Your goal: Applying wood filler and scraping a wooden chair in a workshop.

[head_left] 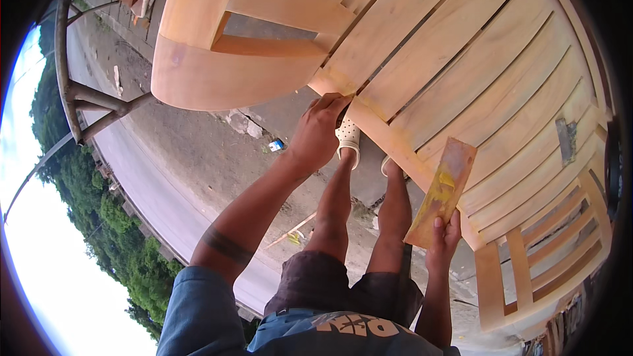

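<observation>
A pale wooden bench (455,59) with a slatted seat fills the upper right, its broad rounded armrest (244,76) toward the upper left. My left hand (322,128) is closed at the seat's front edge, fingertips pinched near the end of a slat gap. Something dark shows under those fingers, too hidden to name. In my right hand (444,240) is a flat strip of wood (443,191), gripped by its lower end and tilted up over the front rail. Yellow paste is smeared across its middle. Patches of similar yellow mark the rail near my left hand.
A small dark grey rectangular piece (566,140) lies on the seat at the right. Metal tubing (99,100) stands at the left. On the ground are a blue-and-white packet (275,145) and a thin stick (290,229). Beyond runs a road (158,191) with trees.
</observation>
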The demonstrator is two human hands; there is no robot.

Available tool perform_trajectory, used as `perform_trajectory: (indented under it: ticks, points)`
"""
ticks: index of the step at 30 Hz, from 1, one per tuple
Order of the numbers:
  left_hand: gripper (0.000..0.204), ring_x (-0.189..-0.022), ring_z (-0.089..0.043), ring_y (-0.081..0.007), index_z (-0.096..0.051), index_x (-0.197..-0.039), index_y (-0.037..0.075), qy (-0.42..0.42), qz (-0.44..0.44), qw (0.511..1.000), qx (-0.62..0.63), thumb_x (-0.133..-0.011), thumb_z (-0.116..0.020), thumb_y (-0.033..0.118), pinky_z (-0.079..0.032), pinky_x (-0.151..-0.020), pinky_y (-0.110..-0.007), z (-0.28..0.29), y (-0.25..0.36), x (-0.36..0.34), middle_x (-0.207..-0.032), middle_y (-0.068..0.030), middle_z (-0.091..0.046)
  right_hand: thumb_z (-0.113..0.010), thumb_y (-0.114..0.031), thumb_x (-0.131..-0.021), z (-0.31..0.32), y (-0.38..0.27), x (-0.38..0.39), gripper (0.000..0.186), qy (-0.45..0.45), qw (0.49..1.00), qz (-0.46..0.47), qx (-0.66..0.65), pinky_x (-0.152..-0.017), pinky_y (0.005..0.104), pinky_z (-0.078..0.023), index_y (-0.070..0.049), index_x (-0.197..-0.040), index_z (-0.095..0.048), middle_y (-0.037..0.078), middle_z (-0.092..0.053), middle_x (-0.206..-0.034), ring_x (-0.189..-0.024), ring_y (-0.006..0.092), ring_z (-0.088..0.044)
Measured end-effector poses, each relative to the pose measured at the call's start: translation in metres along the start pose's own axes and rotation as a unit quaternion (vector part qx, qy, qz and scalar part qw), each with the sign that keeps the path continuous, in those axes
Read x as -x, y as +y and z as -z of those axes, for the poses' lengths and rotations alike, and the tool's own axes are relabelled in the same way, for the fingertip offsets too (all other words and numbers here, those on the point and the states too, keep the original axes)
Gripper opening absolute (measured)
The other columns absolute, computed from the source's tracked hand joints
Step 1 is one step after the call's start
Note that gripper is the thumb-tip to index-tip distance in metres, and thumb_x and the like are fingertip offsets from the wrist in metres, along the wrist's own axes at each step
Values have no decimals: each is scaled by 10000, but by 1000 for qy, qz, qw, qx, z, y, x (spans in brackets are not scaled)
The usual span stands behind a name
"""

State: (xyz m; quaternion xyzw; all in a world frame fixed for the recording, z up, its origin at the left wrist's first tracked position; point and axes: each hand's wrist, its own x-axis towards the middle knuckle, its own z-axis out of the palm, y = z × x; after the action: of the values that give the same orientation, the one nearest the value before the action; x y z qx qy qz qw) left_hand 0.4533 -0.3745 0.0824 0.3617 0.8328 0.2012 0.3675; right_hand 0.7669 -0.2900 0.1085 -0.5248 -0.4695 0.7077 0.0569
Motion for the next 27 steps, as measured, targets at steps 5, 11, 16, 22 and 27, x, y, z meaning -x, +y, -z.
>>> perform_trajectory:
  ticks: [5, 11, 16, 22, 27]
  points:
    - [581, -1113, -549, -365, -560, -1241, 5, 48, 2, 997, -65, -702, -447, -180, -441, -958, -409, -7, -1, 6, -1207, -184, -576, -511, -233, -972, -10, -4, 0, 421, -12, 999, -2, -40, -903, 274, -399, 35, -1279, -406, 81, -539, -1140, -1022, 128, -502]
    - [629, -1098, -556, -378, -531, -1251, -27, 131, 26, 990, -48, -655, -409, -189, -445, -940, -402, 13, -17, -11, -1195, -199, -571, -499, -210, -970, -11, -2, 4, 414, -10, 1000, -4, -23, -910, 276, -394, 36, -1288, -404, 82, -536, -1142, -1031, 127, -495]
    - [570, -1044, -568, -376, -542, -1223, -30, 88, 31, 995, -30, -679, -433, -164, -452, -895, -407, -12, 7, -5, -1133, -197, -583, -502, -214, -968, -24, -1, 6, 398, 12, 999, -9, -29, -889, 275, -403, 37, -1265, -421, 82, -541, -1113, -996, 125, -501]
    - [571, -1095, -552, -379, -530, -1240, -43, 175, 81, 979, -70, -694, -431, -176, -451, -924, -405, 0, -9, -18, -1156, -220, -578, -515, -269, -966, -24, 5, 8, 428, -3, 1000, -16, -16, -914, 298, -401, 41, -1249, -436, 93, -526, -1133, -1044, 144, -500]
    - [586, -1064, -562, -372, -520, -1259, -31, 208, 78, 973, -58, -695, -443, -171, -455, -908, -402, -10, -11, -23, -1161, -204, -573, -501, -223, -972, -27, 2, 7, 388, 8, 1000, -2, -30, -873, 266, -408, 40, -1248, -427, 81, -541, -1100, -985, 117, -501]
